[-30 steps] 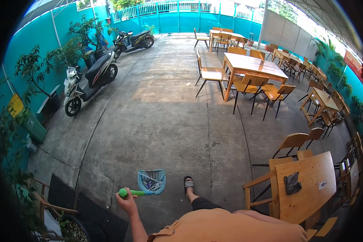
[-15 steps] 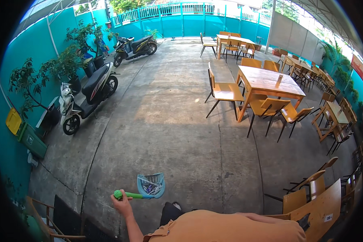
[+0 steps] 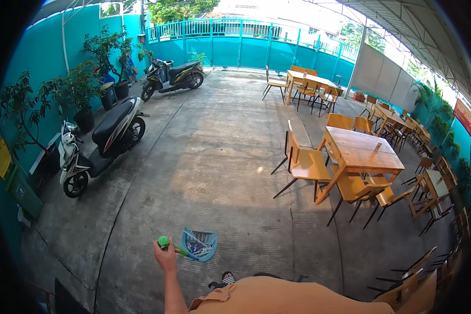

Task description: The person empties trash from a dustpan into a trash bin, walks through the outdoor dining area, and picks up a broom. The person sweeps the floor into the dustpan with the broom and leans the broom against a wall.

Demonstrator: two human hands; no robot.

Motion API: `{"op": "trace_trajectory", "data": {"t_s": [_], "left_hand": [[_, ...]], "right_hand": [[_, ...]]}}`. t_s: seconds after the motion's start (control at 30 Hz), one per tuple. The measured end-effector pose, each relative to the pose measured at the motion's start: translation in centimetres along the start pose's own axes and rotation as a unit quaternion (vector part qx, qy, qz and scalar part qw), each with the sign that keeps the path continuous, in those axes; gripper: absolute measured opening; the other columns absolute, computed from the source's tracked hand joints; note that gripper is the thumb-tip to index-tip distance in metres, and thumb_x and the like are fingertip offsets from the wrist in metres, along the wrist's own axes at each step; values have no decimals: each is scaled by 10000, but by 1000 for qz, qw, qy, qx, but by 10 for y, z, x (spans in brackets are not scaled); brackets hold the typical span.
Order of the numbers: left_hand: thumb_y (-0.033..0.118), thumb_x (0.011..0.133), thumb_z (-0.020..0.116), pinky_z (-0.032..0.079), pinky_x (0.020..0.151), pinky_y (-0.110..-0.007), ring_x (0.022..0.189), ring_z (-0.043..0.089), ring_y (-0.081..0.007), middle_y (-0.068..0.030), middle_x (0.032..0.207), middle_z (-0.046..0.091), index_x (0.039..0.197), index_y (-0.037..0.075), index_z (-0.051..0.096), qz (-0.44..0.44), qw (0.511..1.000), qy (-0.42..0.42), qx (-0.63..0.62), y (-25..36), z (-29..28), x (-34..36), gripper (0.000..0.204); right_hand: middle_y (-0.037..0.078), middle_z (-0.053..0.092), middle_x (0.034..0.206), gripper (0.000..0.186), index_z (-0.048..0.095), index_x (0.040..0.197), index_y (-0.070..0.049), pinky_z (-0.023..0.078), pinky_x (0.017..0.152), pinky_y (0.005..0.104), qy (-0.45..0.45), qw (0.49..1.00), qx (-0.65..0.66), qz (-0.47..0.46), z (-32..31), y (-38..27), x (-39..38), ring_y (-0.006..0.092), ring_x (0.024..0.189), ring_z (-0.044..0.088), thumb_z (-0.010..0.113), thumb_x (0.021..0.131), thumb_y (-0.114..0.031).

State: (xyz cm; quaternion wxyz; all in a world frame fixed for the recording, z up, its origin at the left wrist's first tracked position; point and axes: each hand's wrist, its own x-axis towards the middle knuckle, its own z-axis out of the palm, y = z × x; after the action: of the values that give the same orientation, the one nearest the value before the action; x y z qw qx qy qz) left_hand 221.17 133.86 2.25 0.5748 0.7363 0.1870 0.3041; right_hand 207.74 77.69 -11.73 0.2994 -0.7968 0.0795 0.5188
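My left hand (image 3: 166, 257) is closed around the top of a long-handled dustpan's green handle (image 3: 182, 251), to the left of my body. The handle ends in a green knob just above my fingers. Below it, the blue pan (image 3: 209, 255) has its ribbed side facing away from me, and bits of light and purplish litter lie in it. Whether the pan touches the concrete is hard to tell. My right hand is out of sight; my orange shirt (image 3: 293, 295) fills the lower edge.
Two scooters (image 3: 110, 133) and potted plants (image 3: 83, 99) line the left wall, with a green bin (image 3: 25, 193) nearer me. Wooden tables (image 3: 363, 146) and chairs (image 3: 309, 163) stand along the right. A teal gate (image 3: 225, 49) closes the far end.
The scooters, tables and chairs appear closer and lower in view. My left hand and the dustpan have shifted slightly right in the picture. A sandalled foot shows more clearly below.
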Motion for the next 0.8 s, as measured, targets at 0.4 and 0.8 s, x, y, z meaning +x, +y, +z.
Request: {"op": "trace_trajectory", "data": {"t_s": [0.4, 0.8], "left_hand": [[141, 920, 654, 543, 481, -284, 601, 617, -137, -82, 801, 583, 926, 20, 463, -6, 993, 43, -109, -42, 184, 277, 225], [140, 892, 691, 503, 445, -281, 513, 619, -144, -66, 706, 582, 884, 19, 464, -13, 995, 91, 28, -48, 370, 524, 257]], "right_hand": [[224, 653, 1162, 819, 651, 1175, 1, 456, 943, 434, -25, 1000, 0, 19, -203, -150, 200, 357, 1097, 614, 409, 869, -719], [257, 662, 1062, 618, 662, 1061, 12, 482, 878, 466, 84, 960, -247, -105, -542, -456, 368, 394, 1018, 624, 471, 920, -559]]}}
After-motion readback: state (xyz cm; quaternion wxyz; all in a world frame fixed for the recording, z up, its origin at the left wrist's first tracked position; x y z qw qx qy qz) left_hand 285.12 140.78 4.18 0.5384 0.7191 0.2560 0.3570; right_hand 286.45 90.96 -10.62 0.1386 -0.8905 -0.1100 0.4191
